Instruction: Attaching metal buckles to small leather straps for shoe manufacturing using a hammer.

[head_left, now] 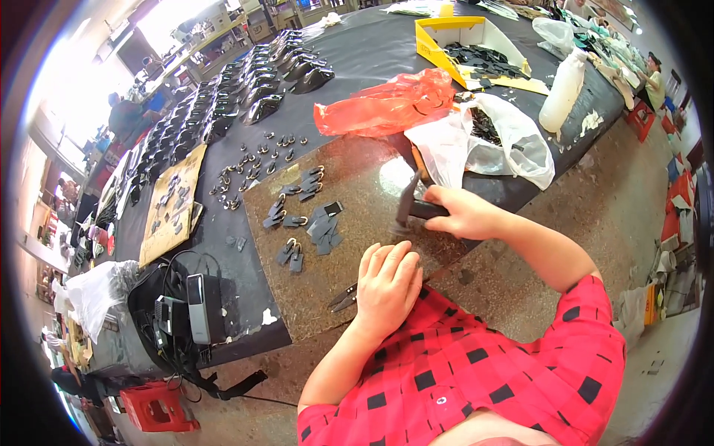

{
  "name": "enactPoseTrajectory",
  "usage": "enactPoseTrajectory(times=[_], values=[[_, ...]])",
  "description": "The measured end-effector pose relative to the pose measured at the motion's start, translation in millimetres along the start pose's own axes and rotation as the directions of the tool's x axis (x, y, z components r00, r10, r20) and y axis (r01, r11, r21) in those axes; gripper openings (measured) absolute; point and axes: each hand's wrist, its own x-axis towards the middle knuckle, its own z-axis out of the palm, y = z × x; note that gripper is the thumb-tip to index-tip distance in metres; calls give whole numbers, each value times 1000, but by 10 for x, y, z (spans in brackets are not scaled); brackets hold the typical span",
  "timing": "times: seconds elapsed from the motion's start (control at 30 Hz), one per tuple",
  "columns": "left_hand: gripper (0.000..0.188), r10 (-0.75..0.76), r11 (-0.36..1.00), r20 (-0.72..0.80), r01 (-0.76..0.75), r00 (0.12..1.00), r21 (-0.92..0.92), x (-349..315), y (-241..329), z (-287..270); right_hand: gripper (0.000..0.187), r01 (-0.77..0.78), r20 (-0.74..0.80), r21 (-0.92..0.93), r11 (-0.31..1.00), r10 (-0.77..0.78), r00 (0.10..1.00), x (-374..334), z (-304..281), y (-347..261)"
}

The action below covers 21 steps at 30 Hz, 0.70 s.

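My right hand (465, 213) is closed round the black handle of a hammer (406, 202), whose head hangs above the right part of a brown speckled slab (297, 308). Just below the hammer head, my left hand (388, 286) rests at the slab's near edge with its fingers curled together. Whatever those fingers hold, if anything, is hidden under them. Beside that hand lies a dark-handled cutting tool (343, 299), partly covered. Farther left on the slab are small black tabs with metal rings (292, 254) and a pile of plain black pieces (324, 229).
Small metal fittings (256, 160) lie loose beyond the slab. Rows of glossy black shaped pieces (260, 108) fill the far left. A red plastic bag (387, 104), white bag (532, 145), yellow box (439, 48) and white bottle (563, 93) stand beyond. A black backpack (152, 297) lies left.
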Motion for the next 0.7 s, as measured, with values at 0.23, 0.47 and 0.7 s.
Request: enactPoseTrajectory(times=[0.23, 0.47, 0.7], values=[[20, -44, 998, 8, 44, 999, 35, -155, -37, -28, 31, -246, 51, 138, 959, 241, 969, 160, 67, 4], [20, -35, 999, -2, 35, 999, 18, -202, -50, -41, 13, -249, -246, 283, 926, 321, 914, -160, -433, 271], [21, 32, 998, -28, -34, 999, -58, -6, 48, 32, 16, -180, -429, 466, 866, 399, 810, -406, -590, 814]])
